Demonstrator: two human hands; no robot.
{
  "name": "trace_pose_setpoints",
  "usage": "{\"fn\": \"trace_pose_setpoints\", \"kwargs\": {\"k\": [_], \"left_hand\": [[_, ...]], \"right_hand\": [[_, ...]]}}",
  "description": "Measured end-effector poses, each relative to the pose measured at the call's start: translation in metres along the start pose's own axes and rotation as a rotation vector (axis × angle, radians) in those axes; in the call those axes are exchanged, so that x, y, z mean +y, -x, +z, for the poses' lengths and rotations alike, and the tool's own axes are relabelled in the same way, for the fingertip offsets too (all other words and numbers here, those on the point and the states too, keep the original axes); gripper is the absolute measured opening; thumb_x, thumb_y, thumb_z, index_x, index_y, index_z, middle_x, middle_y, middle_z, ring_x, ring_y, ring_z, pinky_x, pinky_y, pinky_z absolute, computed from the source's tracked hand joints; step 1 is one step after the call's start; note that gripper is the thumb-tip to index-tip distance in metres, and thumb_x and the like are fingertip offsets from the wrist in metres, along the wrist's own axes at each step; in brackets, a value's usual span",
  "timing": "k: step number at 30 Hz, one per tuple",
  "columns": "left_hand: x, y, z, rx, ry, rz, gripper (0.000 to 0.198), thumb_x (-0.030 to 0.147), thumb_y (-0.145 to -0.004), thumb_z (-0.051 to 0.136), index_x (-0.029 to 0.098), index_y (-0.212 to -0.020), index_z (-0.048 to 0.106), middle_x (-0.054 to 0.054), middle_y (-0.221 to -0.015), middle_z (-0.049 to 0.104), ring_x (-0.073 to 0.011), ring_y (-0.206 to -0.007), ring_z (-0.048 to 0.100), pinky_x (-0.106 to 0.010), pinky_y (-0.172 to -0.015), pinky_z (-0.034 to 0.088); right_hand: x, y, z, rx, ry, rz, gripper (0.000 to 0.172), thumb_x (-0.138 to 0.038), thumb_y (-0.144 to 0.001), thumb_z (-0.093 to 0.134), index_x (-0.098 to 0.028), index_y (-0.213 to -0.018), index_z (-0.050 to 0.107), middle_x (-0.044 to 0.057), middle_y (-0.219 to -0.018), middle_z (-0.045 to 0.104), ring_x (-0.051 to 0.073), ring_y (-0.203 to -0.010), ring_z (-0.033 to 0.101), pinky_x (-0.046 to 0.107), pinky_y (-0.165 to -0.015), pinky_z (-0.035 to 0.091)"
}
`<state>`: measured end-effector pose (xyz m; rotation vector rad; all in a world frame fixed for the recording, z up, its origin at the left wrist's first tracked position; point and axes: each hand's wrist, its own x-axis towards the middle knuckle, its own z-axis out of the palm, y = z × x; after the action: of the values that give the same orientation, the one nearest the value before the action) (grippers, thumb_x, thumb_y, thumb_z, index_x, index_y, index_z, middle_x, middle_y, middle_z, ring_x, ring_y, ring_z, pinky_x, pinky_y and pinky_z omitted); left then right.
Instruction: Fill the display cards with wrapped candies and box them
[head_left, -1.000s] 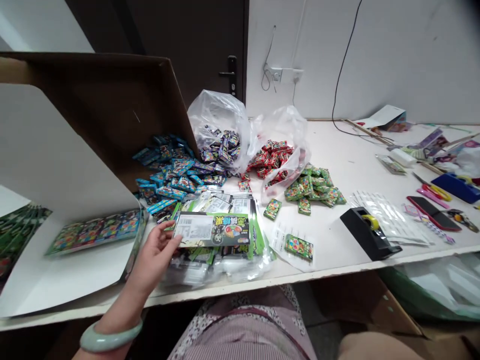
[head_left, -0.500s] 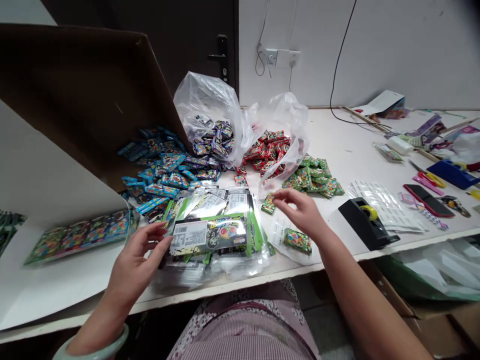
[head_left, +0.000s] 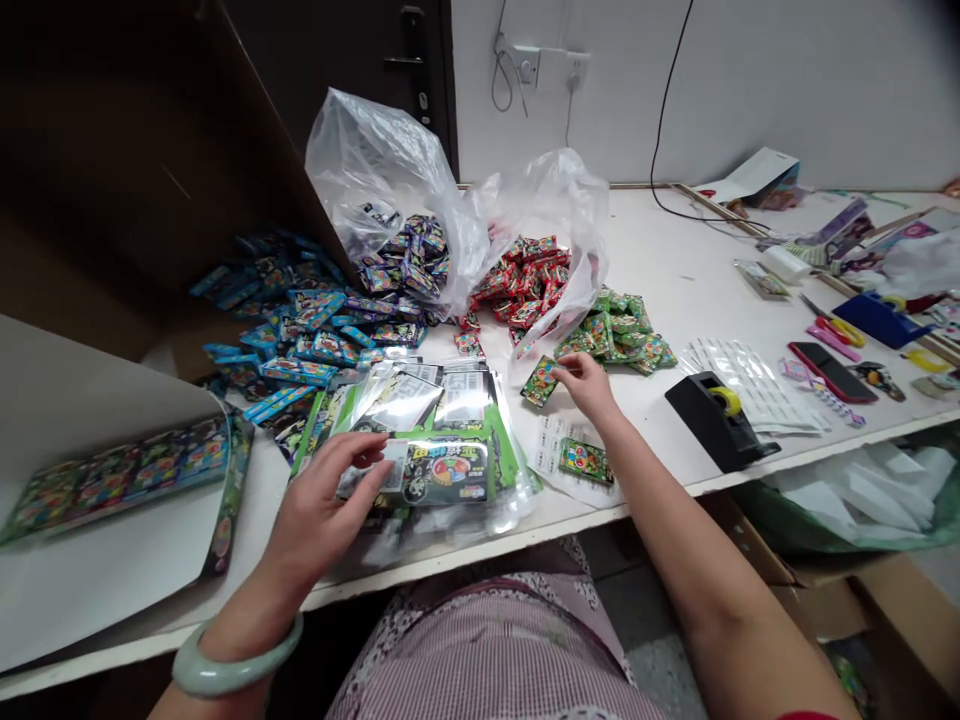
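My left hand [head_left: 322,510] lies over a black-and-green candy card [head_left: 444,472], gripping it on top of a heap of clear-wrapped cards [head_left: 420,400]. My right hand [head_left: 589,387] pinches a small green candy packet [head_left: 541,381] at the near side of a pile of green packets [head_left: 619,335]. Red packets [head_left: 525,285] spill from a clear plastic bag [head_left: 555,200] behind it. Blue packets [head_left: 296,335] and purple-blue packets [head_left: 401,262] lie further left. Another green packet [head_left: 585,461] rests on a white slip near my right wrist.
A long candy strip [head_left: 120,485] lies on a white board at the left, beside a cardboard box wall. A black tape dispenser [head_left: 716,420], clear sticker sheets [head_left: 750,385], a phone [head_left: 831,372] and scissors [head_left: 832,332] stand on the white table [head_left: 675,240]. A door and wall close the back.
My right hand has come in from below and reached the small green packet. The card in my left hand has shifted right, and the view has turned left.
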<state>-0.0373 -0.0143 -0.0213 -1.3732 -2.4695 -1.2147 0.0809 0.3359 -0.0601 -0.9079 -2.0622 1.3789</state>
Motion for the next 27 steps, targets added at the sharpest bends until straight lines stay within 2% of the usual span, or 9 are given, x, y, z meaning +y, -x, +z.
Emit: {"fn": "trace_pose_setpoints", "kwargs": {"k": [4, 7, 9, 14, 17, 19, 20, 23, 27], "left_hand": [[0.018, -0.003, 0.007, -0.096, -0.016, 0.198, 0.033, 0.030, -0.091, 0.061, 0.024, -0.121, 0.053, -0.007, -0.114, 0.061, -0.0231, -0.108, 0.059, -0.041, -0.097, 0.048], [0.044, -0.009, 0.018, -0.233, 0.078, 0.311, 0.081, 0.044, -0.079, 0.074, 0.025, -0.145, 0.030, -0.014, -0.144, 0.043, -0.0327, -0.135, 0.040, -0.053, -0.112, 0.035], [0.058, -0.014, 0.026, -0.285, 0.187, 0.316, 0.099, 0.048, -0.074, 0.077, 0.026, -0.151, 0.018, -0.015, -0.152, 0.033, -0.0344, -0.140, 0.033, -0.054, -0.115, 0.033], [0.063, -0.019, 0.031, -0.225, 0.300, 0.290, 0.085, 0.031, -0.074, 0.079, 0.028, -0.144, 0.031, -0.012, -0.138, 0.048, -0.0317, -0.128, 0.046, -0.052, -0.110, 0.039], [0.055, -0.010, 0.029, -0.187, 0.255, 0.285, 0.081, 0.032, -0.071, 0.081, 0.026, -0.139, 0.035, -0.013, -0.134, 0.047, -0.0333, -0.127, 0.046, -0.053, -0.105, 0.043], [0.048, -0.004, 0.031, -0.165, 0.220, 0.292, 0.077, 0.031, -0.073, 0.079, 0.026, -0.137, 0.035, -0.014, -0.134, 0.046, -0.0331, -0.127, 0.046, -0.050, -0.101, 0.048], [0.046, -0.002, 0.033, -0.153, 0.202, 0.297, 0.075, 0.029, -0.074, 0.077, 0.026, -0.136, 0.035, -0.015, -0.133, 0.046, -0.0329, -0.126, 0.046, -0.049, -0.099, 0.049], [0.043, -0.001, 0.040, -0.144, 0.152, 0.318, 0.073, 0.022, -0.074, 0.074, 0.025, -0.135, 0.035, -0.015, -0.132, 0.045, -0.0326, -0.125, 0.047, -0.047, -0.096, 0.051], [0.044, -0.004, 0.040, -0.179, 0.119, 0.338, 0.073, 0.023, -0.075, 0.073, 0.024, -0.136, 0.033, -0.015, -0.130, 0.047, -0.0316, -0.124, 0.048, -0.050, -0.102, 0.046]], "right_hand": [[-0.026, 0.040, -0.012, 0.000, -0.173, -0.025, 0.035, -0.050, -0.072, 0.068, -0.022, -0.087, 0.054, 0.001, -0.083, 0.060, 0.015, -0.073, 0.057, 0.031, -0.067, 0.048], [-0.055, 0.076, -0.006, -0.165, -0.334, -0.045, 0.034, -0.044, -0.069, 0.075, -0.021, -0.087, 0.058, -0.001, -0.076, 0.061, 0.013, -0.069, 0.057, 0.028, -0.065, 0.048], [-0.071, 0.093, 0.004, -0.282, -0.392, -0.053, 0.032, -0.041, -0.069, 0.077, -0.020, -0.086, 0.060, -0.002, -0.075, 0.061, 0.012, -0.068, 0.057, 0.027, -0.064, 0.048], [-0.083, 0.116, 0.022, -0.418, -0.350, -0.118, 0.032, -0.046, -0.080, 0.067, -0.020, -0.097, 0.060, 0.002, -0.082, 0.063, 0.015, -0.075, 0.060, 0.030, -0.070, 0.051], [-0.080, 0.132, 0.025, -0.504, -0.179, -0.286, 0.064, -0.048, -0.074, 0.074, -0.021, -0.126, 0.049, 0.011, -0.120, 0.058, 0.024, -0.107, 0.059, 0.040, -0.088, 0.052], [-0.080, 0.143, 0.027, -0.488, -0.026, -0.438, 0.088, -0.042, -0.067, 0.081, -0.022, -0.140, 0.035, 0.015, -0.139, 0.045, 0.028, -0.128, 0.046, 0.046, -0.103, 0.045], [-0.080, 0.148, 0.028, -0.458, 0.042, -0.505, 0.092, -0.037, -0.067, 0.081, -0.021, -0.143, 0.031, 0.016, -0.142, 0.041, 0.029, -0.132, 0.040, 0.048, -0.108, 0.040], [-0.082, 0.156, 0.034, -0.398, 0.190, -0.619, 0.082, -0.028, -0.072, 0.073, -0.019, -0.143, 0.032, 0.017, -0.139, 0.044, 0.027, -0.133, 0.039, 0.047, -0.112, 0.036], [-0.079, 0.153, 0.032, -0.395, 0.260, -0.667, 0.081, -0.029, -0.071, 0.072, -0.018, -0.143, 0.035, 0.017, -0.139, 0.047, 0.029, -0.132, 0.042, 0.048, -0.110, 0.039]]}}
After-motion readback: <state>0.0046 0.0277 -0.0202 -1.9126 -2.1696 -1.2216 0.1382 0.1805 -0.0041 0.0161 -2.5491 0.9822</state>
